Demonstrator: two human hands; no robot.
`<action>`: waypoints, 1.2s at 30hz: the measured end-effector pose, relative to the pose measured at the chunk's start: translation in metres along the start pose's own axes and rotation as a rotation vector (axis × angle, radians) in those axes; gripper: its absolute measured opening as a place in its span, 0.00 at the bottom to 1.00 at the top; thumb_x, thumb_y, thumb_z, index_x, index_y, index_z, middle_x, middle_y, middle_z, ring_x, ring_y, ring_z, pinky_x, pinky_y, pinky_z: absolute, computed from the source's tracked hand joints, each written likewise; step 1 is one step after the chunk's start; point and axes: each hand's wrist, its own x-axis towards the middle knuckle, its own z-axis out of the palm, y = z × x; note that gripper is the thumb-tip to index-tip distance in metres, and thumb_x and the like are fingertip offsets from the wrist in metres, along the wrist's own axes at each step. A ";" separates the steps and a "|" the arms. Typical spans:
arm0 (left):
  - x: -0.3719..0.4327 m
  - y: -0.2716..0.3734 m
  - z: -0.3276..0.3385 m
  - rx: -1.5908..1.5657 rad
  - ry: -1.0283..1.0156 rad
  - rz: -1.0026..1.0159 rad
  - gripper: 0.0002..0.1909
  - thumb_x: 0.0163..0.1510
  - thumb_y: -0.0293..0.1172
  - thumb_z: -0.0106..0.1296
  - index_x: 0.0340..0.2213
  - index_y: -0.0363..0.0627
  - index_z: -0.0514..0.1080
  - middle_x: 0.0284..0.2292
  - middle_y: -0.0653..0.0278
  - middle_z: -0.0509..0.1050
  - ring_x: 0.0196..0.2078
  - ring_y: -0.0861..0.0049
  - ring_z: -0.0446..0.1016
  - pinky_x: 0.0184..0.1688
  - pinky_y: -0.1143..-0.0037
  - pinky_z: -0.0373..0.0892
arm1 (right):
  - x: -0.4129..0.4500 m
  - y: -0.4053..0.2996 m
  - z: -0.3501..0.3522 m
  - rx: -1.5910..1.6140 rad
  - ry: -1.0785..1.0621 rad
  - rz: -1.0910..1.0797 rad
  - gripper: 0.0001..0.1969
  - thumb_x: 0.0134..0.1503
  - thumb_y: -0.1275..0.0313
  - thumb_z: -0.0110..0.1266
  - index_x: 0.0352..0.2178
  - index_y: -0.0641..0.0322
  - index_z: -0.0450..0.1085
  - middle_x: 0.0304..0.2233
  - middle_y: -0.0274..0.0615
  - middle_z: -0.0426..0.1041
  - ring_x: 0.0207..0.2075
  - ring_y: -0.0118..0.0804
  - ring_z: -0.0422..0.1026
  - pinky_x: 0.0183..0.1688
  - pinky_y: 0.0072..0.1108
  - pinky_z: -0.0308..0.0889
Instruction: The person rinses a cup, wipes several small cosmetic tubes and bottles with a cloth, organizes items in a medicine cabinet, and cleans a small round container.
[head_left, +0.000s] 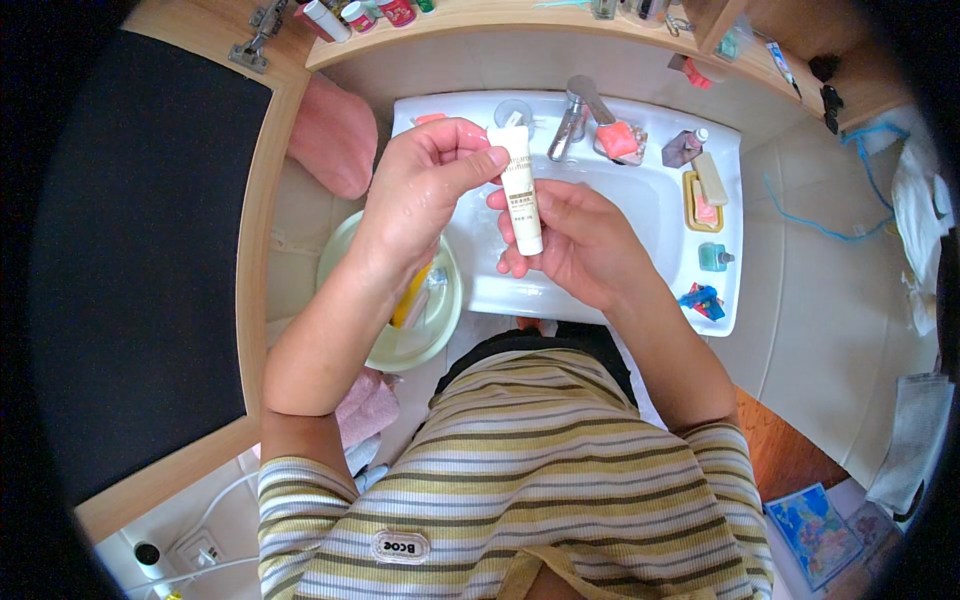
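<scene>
A small cream-coloured squeeze tube with printed writing is held over a white ceramic washbasin, its white cap pointing down towards me. My left hand pinches the tube's flat crimped end between thumb and fingers, and water drops show on its skin. Around the lower part of the tube, near the cap, curl the fingers and thumb of my right hand. Behind the hands stands a chrome faucet. A pink soap bar rests in a dish beside the faucet.
Along the basin's right rim are a purple bottle, a yellow soap dish and a green bottle. A pale green plastic basin stands at lower left. An open cabinet door fills the left side; a wooden shelf runs above.
</scene>
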 end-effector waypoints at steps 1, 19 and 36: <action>-0.001 0.001 0.001 0.020 -0.006 0.022 0.05 0.47 0.26 0.55 0.26 0.37 0.71 0.25 0.67 0.72 0.29 0.87 0.68 0.35 0.83 0.61 | -0.002 -0.001 0.002 -0.033 0.025 -0.004 0.20 0.60 0.67 0.39 0.46 0.77 0.61 0.32 0.46 0.70 0.27 0.39 0.72 0.37 0.29 0.68; -0.005 0.005 0.012 0.037 -0.035 0.076 0.03 0.48 0.23 0.54 0.25 0.37 0.71 0.24 0.67 0.73 0.27 0.88 0.69 0.33 0.85 0.64 | -0.020 0.000 0.004 -0.176 0.057 -0.100 0.16 0.58 0.72 0.45 0.46 0.70 0.64 0.43 0.41 0.69 0.39 0.31 0.69 0.42 0.24 0.67; -0.005 0.001 0.009 -0.001 -0.047 0.007 0.03 0.46 0.22 0.55 0.26 0.40 0.71 0.39 0.59 0.71 0.34 0.83 0.69 0.43 0.80 0.63 | -0.022 0.002 0.007 -0.143 0.116 -0.093 0.16 0.57 0.72 0.47 0.44 0.72 0.65 0.41 0.47 0.70 0.31 0.36 0.71 0.37 0.28 0.69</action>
